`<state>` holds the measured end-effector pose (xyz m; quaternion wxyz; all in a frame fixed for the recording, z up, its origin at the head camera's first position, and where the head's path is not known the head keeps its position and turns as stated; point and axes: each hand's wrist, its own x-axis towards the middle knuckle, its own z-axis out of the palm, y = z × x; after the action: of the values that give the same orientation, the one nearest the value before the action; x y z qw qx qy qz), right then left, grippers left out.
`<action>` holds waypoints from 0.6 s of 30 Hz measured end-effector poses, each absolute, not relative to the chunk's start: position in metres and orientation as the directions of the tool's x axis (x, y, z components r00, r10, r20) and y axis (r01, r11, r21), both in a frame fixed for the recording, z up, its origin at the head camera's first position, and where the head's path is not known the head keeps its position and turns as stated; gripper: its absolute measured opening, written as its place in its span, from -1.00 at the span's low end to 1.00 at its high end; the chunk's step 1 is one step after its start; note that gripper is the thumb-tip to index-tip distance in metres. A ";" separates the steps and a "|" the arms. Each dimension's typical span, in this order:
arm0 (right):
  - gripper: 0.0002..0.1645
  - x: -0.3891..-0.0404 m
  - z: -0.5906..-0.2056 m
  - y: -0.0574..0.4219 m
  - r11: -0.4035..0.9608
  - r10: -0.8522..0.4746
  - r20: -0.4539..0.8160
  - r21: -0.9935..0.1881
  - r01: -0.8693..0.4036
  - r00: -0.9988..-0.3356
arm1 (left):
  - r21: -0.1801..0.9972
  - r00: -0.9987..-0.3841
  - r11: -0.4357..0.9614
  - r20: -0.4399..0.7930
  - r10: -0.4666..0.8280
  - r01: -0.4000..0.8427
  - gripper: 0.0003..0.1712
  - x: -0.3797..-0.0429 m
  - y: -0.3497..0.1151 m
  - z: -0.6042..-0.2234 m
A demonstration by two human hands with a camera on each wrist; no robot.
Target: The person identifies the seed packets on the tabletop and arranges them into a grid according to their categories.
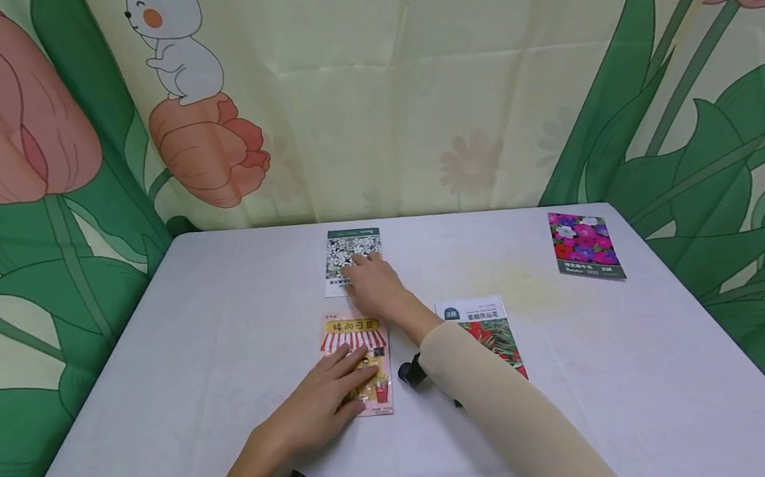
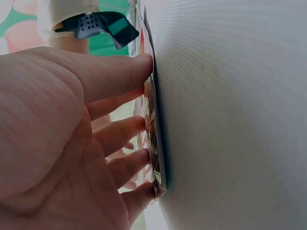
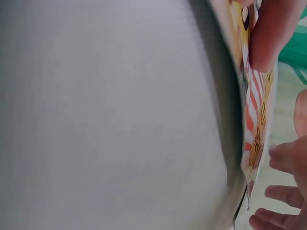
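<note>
My left hand [image 1: 316,409] rests with spread fingers on a pink and yellow seed packet [image 1: 353,325] with a striped awning print. In the left wrist view its thumb and fingertips touch the face of that packet [image 2: 152,124], which lies against the white cloth. Farther back, my right hand [image 1: 378,289] reaches over the table with its fingertips on a seed packet with white flowers [image 1: 344,246], covering its lower right part. The right wrist view has the awning-print packet [image 3: 256,115] at its right side, with fingers close beside it.
A seed packet with red flowers [image 1: 493,332] lies partly hidden under the right forearm. At the far right is a packet with pink and purple flowers [image 1: 586,242]. Black wrist straps show on both arms. Behind the white table [image 1: 224,325] hangs a tulip-print curtain [image 1: 356,117].
</note>
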<state>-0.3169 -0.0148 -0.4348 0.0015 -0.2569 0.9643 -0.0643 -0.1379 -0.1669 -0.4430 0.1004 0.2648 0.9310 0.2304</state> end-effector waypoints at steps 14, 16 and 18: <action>-0.40 -0.328 -0.416 0.053 0.879 -0.415 0.036 -0.241 -0.410 -0.909 | 0.504 -0.864 0.771 -0.092 0.495 0.389 -0.40 -0.138 -0.164 -0.445; -0.40 -0.330 -0.412 0.074 0.888 -0.391 0.040 -0.245 -0.388 -0.920 | 0.506 -0.862 0.766 -0.082 0.501 0.397 -0.40 -0.137 -0.164 -0.445; -0.38 -0.331 -0.409 0.098 0.897 -0.370 0.038 -0.244 -0.368 -0.928 | 0.507 -0.861 0.764 -0.078 0.503 0.400 -0.40 -0.137 -0.163 -0.445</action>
<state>-0.3310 0.0984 -0.4089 0.0046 -0.1893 0.9740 -0.1242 -0.1372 -0.1634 -0.4455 0.1052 0.2421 0.9331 0.2441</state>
